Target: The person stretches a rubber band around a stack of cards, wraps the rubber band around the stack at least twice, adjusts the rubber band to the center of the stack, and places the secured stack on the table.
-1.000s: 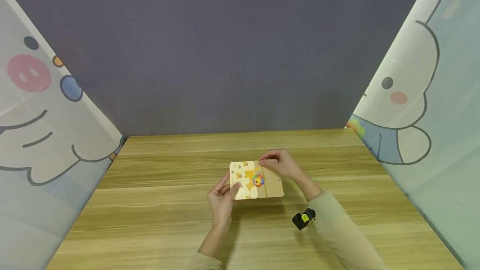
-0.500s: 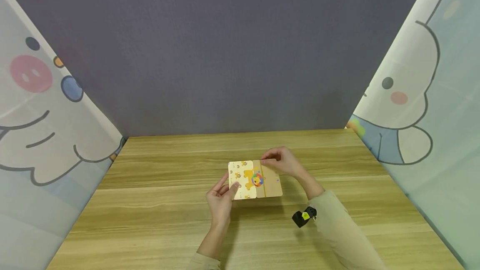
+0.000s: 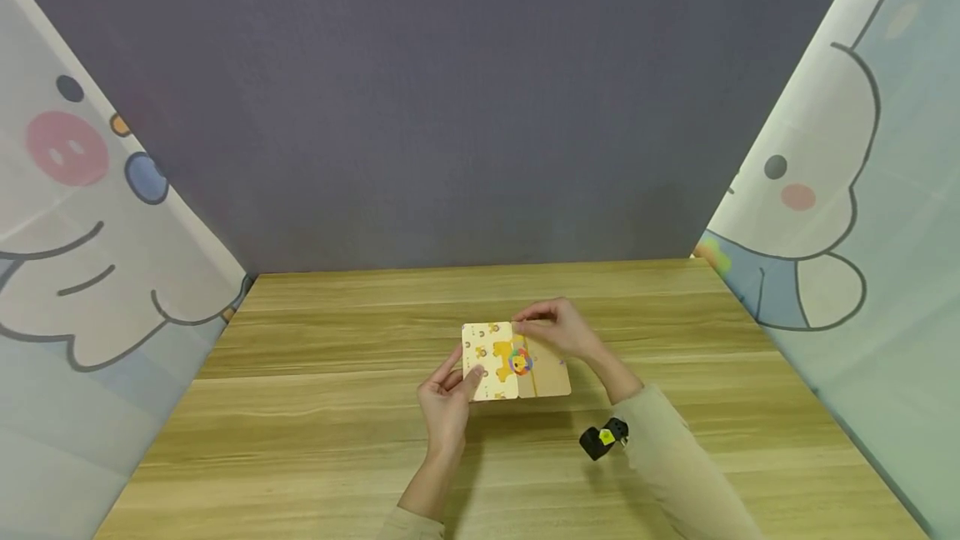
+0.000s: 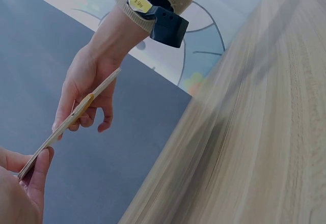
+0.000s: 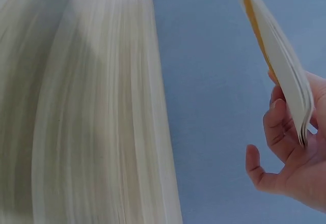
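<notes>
Head view: the booklet (image 3: 498, 386) is sitting between 5 and 6 o'clock of centre, off the wooden table (image 3: 315, 407), cream half at its 9, tan half at its 3, lion print in the middle. Left hand (image 3: 445, 405) is gripping it from its 8 o'clock, thumb lying on the cream face, fingers going behind. Right hand (image 3: 567, 332) is reaching in from its 2 o'clock, pinching the yellow band (image 3: 533, 380) at the 12 o'clock edge; can't tell if it's gripping the booklet too. Band is slanting, its upper end leaning to 11. Black device (image 3: 602, 438) with a yellow label is showing at the booklet's 4 o'clock, beside the right sleeve (image 3: 686, 465). Grey wall (image 3: 472, 107) is filling 12, cartoon curtains (image 3: 862, 382) are hanging at 9 and 3.

Left wrist view: booklet is showing edge-on, running from 8 o'clock up toward 11. Left hand is pinching its lower end at 8, thumb and fingers on opposite faces. Right hand is coming in from 11, little finger hanging away.

Right wrist view: booklet is tilting at 2 o'clock, page edges showing. Right hand is holding at 3 to 4, little finger curling clear; left fingertips are barely showing at 1.
</notes>
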